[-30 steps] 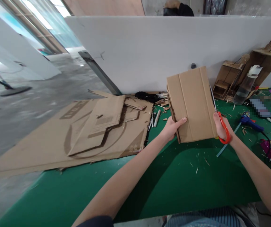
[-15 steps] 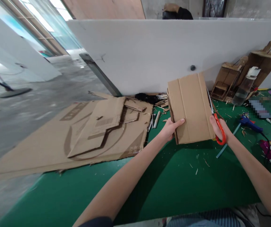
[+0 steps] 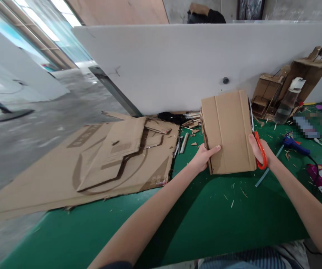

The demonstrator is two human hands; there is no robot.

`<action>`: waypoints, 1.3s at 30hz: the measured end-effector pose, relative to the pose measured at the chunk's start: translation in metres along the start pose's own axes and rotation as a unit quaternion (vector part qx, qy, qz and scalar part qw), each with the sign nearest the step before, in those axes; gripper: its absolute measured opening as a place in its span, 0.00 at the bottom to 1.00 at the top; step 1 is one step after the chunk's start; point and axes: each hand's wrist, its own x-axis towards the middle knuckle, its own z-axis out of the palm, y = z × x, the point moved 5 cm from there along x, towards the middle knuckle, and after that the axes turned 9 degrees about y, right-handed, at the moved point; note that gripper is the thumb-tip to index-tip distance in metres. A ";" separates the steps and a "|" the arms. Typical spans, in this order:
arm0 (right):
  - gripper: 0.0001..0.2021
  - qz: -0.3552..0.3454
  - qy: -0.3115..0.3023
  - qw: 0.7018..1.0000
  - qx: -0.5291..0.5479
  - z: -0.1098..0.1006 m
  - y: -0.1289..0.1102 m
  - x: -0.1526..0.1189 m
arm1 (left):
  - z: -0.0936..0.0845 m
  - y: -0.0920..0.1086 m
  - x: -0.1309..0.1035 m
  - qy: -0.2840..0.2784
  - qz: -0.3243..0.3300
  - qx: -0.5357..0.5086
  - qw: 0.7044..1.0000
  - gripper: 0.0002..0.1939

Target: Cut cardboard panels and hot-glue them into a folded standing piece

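1 layered cardboard piece, left of the bottle: likely light, stiff, apt to bend along its creases; best held by 2 long edges; my left hand grips 1, my right hand clasps scissors against the other

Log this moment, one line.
left grip holds layered cardboard | right grip holds red-handled scissors at cardboard's right edge | blue glue gun on green tabletop, right of scissors
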 end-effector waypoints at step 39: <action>0.27 -0.002 0.030 0.997 0.068 0.000 -0.008 -0.013 | -0.004 0.000 -0.001 0.028 -0.009 -0.023 0.999 0.28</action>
